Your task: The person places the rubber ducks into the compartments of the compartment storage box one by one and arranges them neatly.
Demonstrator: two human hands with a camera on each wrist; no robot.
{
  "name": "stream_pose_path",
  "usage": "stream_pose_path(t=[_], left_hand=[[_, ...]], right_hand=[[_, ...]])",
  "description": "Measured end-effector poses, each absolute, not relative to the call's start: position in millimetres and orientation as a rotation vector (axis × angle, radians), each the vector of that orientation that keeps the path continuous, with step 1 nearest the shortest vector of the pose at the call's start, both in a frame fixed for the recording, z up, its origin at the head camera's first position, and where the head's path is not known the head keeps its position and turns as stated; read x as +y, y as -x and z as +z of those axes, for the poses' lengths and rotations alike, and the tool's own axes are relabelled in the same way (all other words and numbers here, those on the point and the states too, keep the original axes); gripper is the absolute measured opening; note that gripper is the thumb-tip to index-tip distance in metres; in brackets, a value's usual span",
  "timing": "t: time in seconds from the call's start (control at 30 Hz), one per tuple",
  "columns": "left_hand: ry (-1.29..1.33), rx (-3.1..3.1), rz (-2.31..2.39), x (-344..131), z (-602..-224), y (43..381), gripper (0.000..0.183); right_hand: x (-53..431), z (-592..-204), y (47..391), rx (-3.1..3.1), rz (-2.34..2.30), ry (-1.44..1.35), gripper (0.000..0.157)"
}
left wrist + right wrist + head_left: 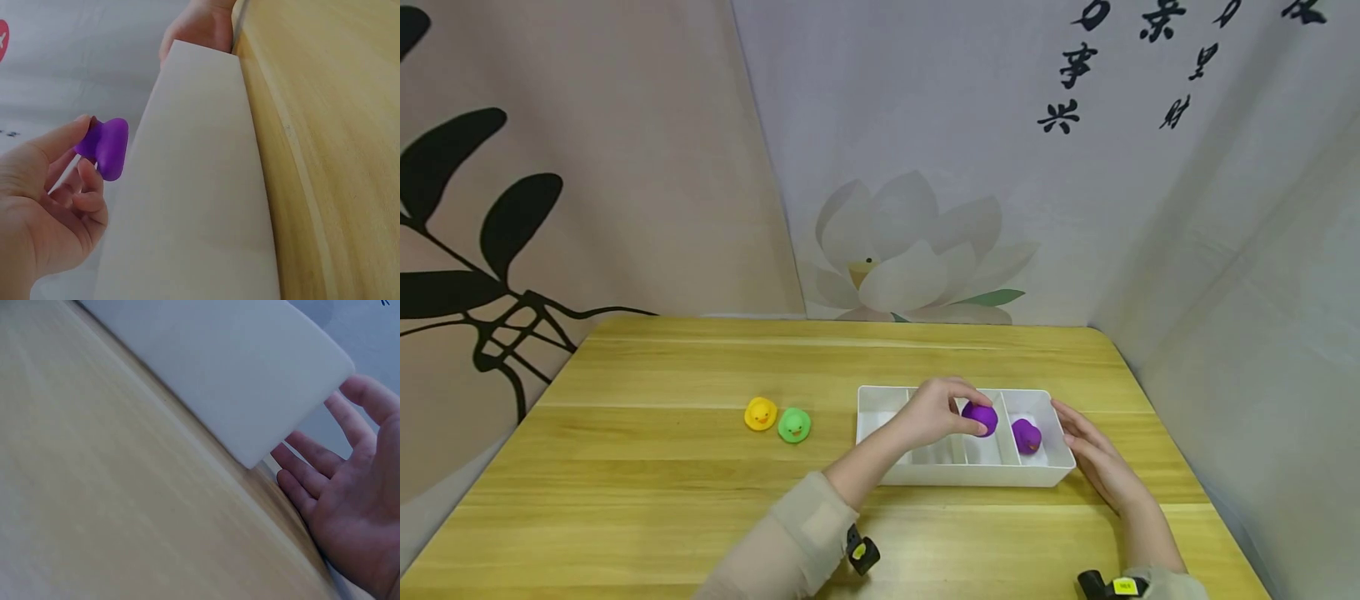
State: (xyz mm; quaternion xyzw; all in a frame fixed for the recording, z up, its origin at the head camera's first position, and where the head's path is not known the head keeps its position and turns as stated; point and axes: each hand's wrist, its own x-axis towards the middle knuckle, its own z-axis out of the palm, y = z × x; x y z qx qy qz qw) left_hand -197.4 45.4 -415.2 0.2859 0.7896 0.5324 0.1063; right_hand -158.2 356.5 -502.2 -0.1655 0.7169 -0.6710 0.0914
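Note:
My left hand (934,414) pinches a purple toy duck (977,418) between thumb and fingers, over a middle compartment of the white divided box (970,476). In the left wrist view that duck (112,149) is held higher than the tabletop, beside the box's long wall (194,175). A second purple toy duck (1027,437) lies in the rightmost compartment. At the right end of the box is my right hand (1101,461), its fingers extended along the end wall. The right wrist view shows those fingertips (356,384) right at the box's corner.
On the wooden table (647,475), left of the box, sit a yellow toy duck (761,413) and a green toy duck (794,425) side by side. A printed cloth (925,125) hangs behind the table's far edge, and pale fabric (1262,350) hangs along the right side.

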Motion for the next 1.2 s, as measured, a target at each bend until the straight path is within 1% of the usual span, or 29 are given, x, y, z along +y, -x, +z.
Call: stream_pose_path(t=[0.37, 0.77, 1.2], left_hand=[[-0.794, 2.401, 1.477, 53.0, -425.8, 204.6, 0.028], [-0.682, 2.432, 1.414, 60.7, -438.3, 207.4, 0.028], [-0.662, 2.521, 1.292, 70.5, -450.1, 211.9, 0.027]], right_hand=[[356.1, -501.7, 158.7, 2.123, -1.998, 0.497, 0.051], [355.6, -501.9, 158.2, 2.120, -1.995, 0.489, 0.051], [356.9, -501.2, 157.9, 2.125, -2.000, 0.487, 0.051]])
